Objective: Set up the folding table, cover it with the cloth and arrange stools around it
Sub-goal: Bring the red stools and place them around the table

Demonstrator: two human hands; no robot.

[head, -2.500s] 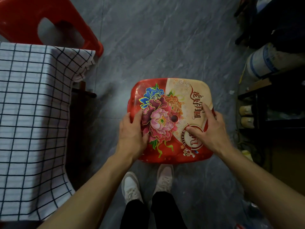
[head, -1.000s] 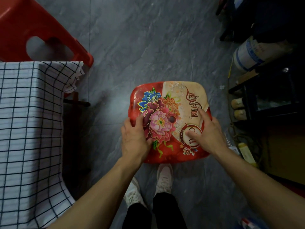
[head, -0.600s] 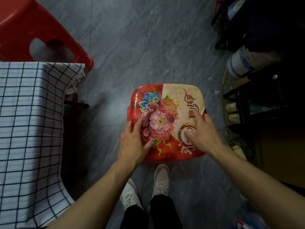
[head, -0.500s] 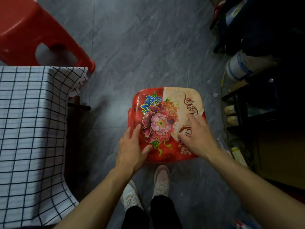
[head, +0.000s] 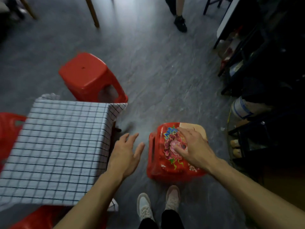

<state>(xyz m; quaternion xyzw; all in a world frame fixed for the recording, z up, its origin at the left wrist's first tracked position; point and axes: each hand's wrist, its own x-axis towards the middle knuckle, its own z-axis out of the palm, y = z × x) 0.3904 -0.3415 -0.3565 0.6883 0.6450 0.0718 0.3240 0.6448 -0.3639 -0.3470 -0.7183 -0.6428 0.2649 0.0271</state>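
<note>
Both hands have changed since half a second ago: the left hand [head: 125,155] has come off the flowered stool [head: 171,156] and now hangs over bare floor [head: 165,66], fingers spread and straight, holding nothing. It sits between the stool on its right and the cloth [head: 57,146] on its left, close to the cloth's edge. Over the stool's seat lies the right hand [head: 194,148], its fingers loosely extended and its fingertips on or just above the printed peony (contact is hard to judge through the blur); it grips nothing. Where the view looked almost straight down, it now takes in far more of the room.

That stool stands on the floor beneath the right hand, just ahead of the person's white shoes [head: 158,202]. Left of the left hand, the bench is draped in the white cloth with its dark grid, and one corner of the cloth hangs down near a plain red stool [head: 90,78] that stands beyond the far end of the bench. Parts of two more red stools show: one at the far left edge [head: 7,134] and one at the near edge under the left forearm [head: 41,218]. Dark shelving [head: 264,96] stands to the right of the right hand. Far ahead, another person's leg and dark shoe [head: 179,23] are visible.
</note>
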